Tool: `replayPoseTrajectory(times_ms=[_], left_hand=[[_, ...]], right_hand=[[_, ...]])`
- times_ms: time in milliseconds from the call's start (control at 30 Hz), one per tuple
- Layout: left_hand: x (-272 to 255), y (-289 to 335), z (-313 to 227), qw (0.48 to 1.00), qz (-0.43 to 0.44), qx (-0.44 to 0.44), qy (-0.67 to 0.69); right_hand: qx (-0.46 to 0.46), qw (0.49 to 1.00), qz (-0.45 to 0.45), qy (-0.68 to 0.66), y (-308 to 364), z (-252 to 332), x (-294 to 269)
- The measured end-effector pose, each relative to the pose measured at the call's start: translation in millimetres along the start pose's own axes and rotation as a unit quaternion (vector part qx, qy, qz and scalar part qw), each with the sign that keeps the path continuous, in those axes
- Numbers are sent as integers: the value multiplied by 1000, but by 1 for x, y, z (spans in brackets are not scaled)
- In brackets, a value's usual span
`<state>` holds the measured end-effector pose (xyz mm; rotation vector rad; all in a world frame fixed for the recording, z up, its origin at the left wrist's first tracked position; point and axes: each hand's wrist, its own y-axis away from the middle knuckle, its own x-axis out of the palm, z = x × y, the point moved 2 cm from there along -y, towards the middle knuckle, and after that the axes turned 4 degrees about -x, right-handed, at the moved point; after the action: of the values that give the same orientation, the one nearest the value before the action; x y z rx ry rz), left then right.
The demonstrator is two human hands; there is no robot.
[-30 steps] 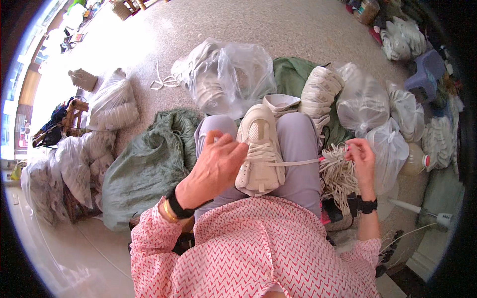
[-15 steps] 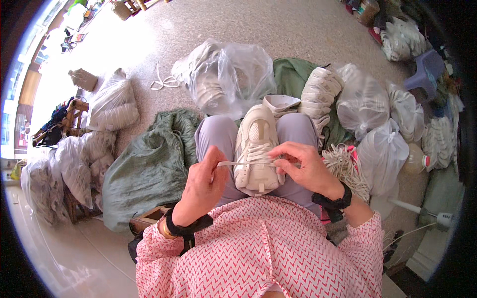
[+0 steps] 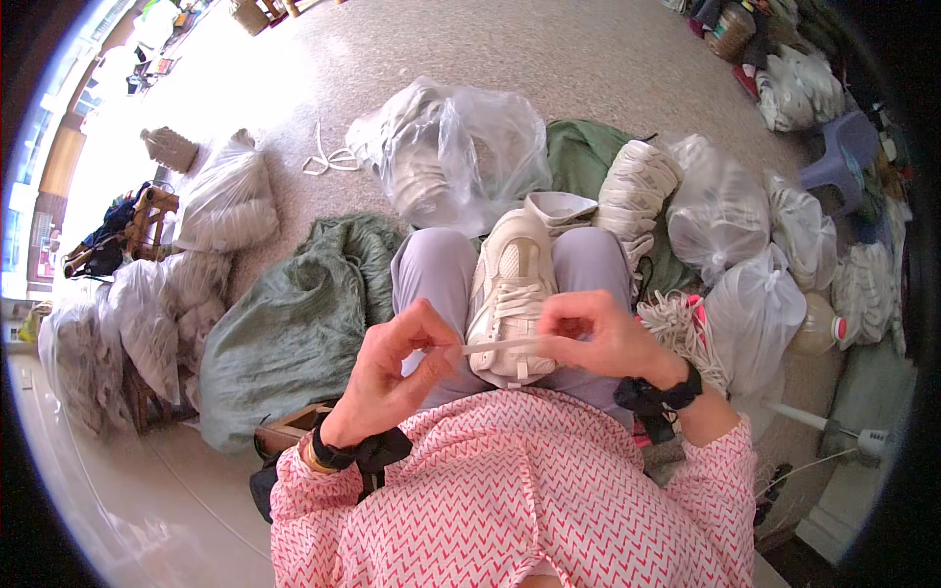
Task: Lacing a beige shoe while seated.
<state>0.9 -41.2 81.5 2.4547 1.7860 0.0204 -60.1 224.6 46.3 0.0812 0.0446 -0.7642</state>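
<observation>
One crumpled green cloth (image 3: 284,333) lies left of the left hand (image 3: 394,370), which pinches a flat, pale lace (image 3: 498,346); a rounded, mesh-toed cream shoe (image 3: 512,294) sits between the knees (image 3: 431,260); the right hand (image 3: 603,335) pinches the same lace.

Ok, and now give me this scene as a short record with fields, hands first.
Left hand: pinching a pale lace
Right hand: gripping the same lace, slightly blurred
Lace: drawn straight between the hands, over the shoe's near end
Cream shoe: between the knees, toe pointing away
By the right knee: bundle of pale laces
Left side: green cloth bundle
Ahead: clear plastic bag, pale shoes or shoe parts inside
</observation>
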Motion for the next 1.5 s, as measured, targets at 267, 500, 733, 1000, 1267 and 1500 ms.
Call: replayPoseTrajectory(times_ms=[267,500,733,1000,1267,1500], left_hand=[[2,-15,30,994,-2,-85,65],[33,-28,48,995,15,-68,66],[52,-36,36,990,5,44,-132],[60,-31,33,987,-15,73,-146],[52,-25,42,959,-54,118,-250],[51,-28,47,951,-82,113,-275]], right_hand=[[49,967,-163,-191,82,-4,-69],[1,908,-260,-329,134,-59,-99],[158,881,-444,26,109,-52,-81],[56,989,-126,52,18,7,18],[-15,958,-162,235,16,3,22],[25,952,-197,235,15,-3,23]])
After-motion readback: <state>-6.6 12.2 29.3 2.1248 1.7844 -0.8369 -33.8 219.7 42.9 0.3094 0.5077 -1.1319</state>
